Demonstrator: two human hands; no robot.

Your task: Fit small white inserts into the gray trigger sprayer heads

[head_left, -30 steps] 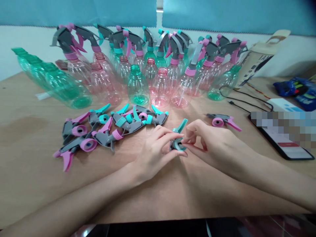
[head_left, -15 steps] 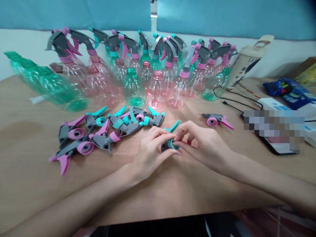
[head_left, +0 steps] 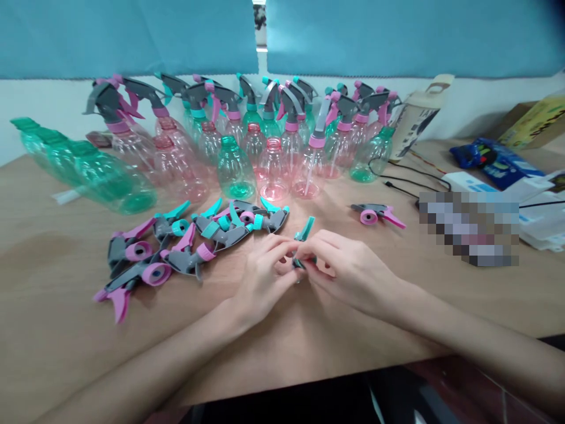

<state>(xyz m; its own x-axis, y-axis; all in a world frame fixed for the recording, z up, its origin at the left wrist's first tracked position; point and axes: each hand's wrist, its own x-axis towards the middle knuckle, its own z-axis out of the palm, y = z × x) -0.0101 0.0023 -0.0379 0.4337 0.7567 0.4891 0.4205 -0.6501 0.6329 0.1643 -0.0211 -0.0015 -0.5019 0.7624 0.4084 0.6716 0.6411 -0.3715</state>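
Observation:
Between my two hands is a grey and teal trigger spray head (head_left: 305,228), its teal lever pointing up and away from me. My left hand (head_left: 267,272) is closed on its left side. The fingers of my right hand (head_left: 348,265) pinch it from the right and cover most of its collar. Left of my hands lies a pile of loose spray heads (head_left: 185,256), some grey and pink, some grey and teal. One more grey and pink spray head (head_left: 369,217) lies alone to the right.
Behind stand rows of pink and green bottles (head_left: 236,171), many with spray heads on, several open-necked. Green bottles (head_left: 115,182) stand at the left. On the right are a black cable (head_left: 406,178), a blurred-out flat object (head_left: 468,229), a blue packet (head_left: 494,165) and a carton-like container (head_left: 417,121).
My right hand has shifted over the spray head's collar, hiding more of it. The spray head has turned slightly, its lever now steeper. The whole view has shifted a little.

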